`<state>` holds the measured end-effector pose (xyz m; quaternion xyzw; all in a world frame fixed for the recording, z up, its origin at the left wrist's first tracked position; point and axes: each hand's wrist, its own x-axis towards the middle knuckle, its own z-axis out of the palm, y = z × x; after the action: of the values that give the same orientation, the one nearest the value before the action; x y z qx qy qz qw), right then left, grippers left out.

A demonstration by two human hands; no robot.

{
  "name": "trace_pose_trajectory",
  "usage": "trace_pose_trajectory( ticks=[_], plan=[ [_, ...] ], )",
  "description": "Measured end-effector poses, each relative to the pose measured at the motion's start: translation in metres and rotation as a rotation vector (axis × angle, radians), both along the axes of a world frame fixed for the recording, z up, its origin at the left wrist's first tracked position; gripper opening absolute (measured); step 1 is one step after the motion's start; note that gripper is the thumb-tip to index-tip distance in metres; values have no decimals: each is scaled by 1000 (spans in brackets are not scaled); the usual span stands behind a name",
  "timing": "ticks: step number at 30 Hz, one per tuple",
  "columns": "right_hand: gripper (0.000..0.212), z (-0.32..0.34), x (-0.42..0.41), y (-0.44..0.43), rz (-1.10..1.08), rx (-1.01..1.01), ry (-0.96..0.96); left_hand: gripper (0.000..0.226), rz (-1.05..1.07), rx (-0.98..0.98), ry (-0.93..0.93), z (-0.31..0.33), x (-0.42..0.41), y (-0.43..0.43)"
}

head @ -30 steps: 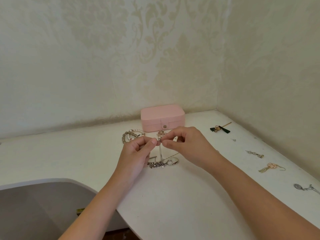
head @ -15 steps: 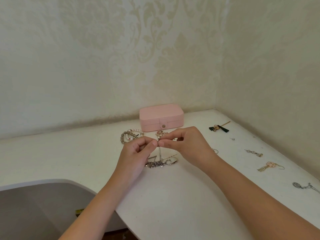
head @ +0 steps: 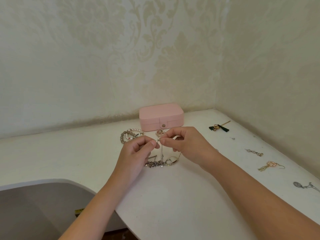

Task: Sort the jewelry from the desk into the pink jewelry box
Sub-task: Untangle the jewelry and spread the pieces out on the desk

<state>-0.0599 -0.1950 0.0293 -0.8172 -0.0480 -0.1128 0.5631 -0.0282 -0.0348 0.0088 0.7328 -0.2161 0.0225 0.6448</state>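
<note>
Head view: the left hand [head: 136, 153] and right hand [head: 187, 144] each pinch the top of a thin silver chain [head: 161, 152]. The pink jewelry box [head: 161, 116] sits shut behind.

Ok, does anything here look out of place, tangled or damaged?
Slightly: the pink rectangular jewelry box is snapped shut while the left hand and right hand pinch a thin silver chain hanging into a jumbled heap of silver pieces. Nothing looks broken.

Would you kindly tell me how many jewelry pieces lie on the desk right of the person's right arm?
5: a green-tasselled piece farthest, then a tiny piece, a crystal drop earring, a pink tassel earring, and a silver piece nearest; others may be hidden.
</note>
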Motion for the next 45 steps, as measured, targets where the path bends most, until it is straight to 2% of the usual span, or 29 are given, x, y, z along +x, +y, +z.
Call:
trace_pose_trajectory(
  ticks=[7,14,22,26,30,36,41,45],
  plan=[
    [5,-1,0,0,47,95,65,29,-17,9,33,2,-3,-2],
    [8,-2,0,3,71,-21,25,25,-18,22,30,3,-4,-2],
    [11,2,1,-4,35,-40,-6,16,53,53,-70,-5,4,-1],
    [15,-1,2,-3,11,-137,-16,9,26,47,-76,-5,5,-1],
    [12,-1,2,-3,25,-158,-11,20,26,40,-78,-6,4,-2],
    [10,0,3,-9,8,-142,14,6,35,60,-59,-8,4,-3],
    [12,2,0,-9,-26,-298,1,9,101,57,-70,-6,5,-3],
    [13,4,0,-8,-22,-150,16,6,116,46,-88,-5,5,-2]
  ],
)
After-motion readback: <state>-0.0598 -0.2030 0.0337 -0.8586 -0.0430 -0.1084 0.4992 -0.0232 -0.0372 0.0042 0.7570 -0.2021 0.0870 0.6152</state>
